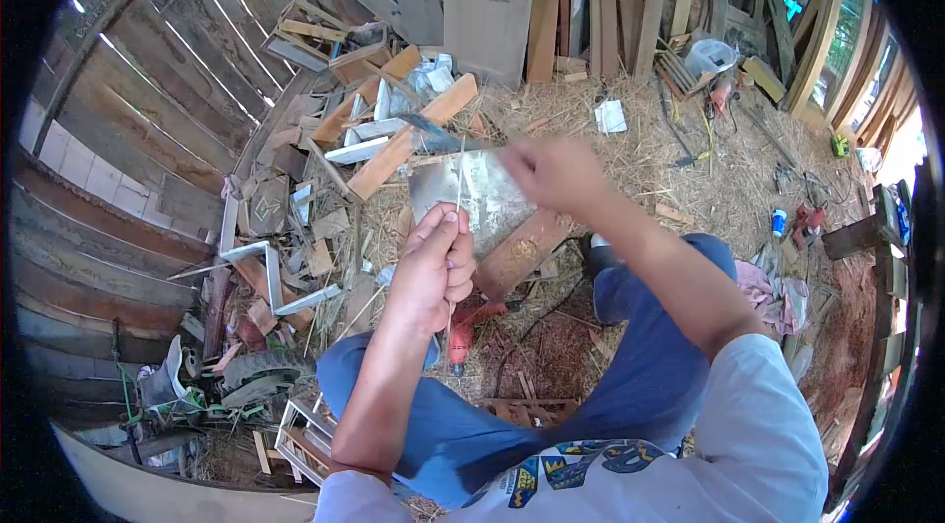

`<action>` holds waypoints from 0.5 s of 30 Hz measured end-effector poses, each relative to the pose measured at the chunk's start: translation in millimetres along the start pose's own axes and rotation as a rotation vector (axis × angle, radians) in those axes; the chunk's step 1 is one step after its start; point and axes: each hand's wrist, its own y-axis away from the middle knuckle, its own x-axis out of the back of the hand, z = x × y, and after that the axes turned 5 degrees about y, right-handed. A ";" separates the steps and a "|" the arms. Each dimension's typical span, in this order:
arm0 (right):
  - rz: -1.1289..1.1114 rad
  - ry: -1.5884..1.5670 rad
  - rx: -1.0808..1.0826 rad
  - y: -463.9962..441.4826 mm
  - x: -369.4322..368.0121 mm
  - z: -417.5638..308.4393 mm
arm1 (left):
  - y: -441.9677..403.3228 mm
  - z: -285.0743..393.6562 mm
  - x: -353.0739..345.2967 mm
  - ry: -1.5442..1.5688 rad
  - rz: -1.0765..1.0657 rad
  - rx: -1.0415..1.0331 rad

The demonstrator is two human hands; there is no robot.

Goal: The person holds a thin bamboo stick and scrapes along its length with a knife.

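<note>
Straw-strewn floor [645,164] below fingers; left hand [433,262] gripping thin pale stick [462,169]; right hand [561,177] blurred, can't tell grip.

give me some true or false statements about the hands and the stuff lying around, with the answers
1. The left hand is closed around a thin stick. True.
2. The right hand grips a red power tool. False: the tool lies low between the person's legs, apart from that hand.
3. The blue can is off to the person's right. True.
4. The white paper is tucked under the pink cloth. False: the paper lies on the straw, well apart from the cloth.
5. Long boards stand upright beyond the hands. True.
</note>
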 end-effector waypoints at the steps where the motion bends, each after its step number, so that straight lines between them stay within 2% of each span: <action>1: 0.064 0.011 -0.159 -9.0 -0.2 12.2 | -0.8 0.2 -0.2 0.012 -0.020 0.004; 6: 0.137 -0.085 -0.167 -5.9 12.2 18.4 | -1.2 3.7 -1.9 0.078 -0.046 0.041; 8: 0.103 -0.068 -0.059 5.9 14.1 -0.6 | -1.9 3.8 -2.0 0.092 -0.017 0.050; 12: 0.048 -0.086 -0.004 13.9 13.2 -20.5 | -3.5 2.0 0.1 0.028 -0.004 0.013; 15: 0.028 -0.030 0.186 19.3 11.4 -30.1 | -1.3 1.4 -1.3 0.007 0.007 0.001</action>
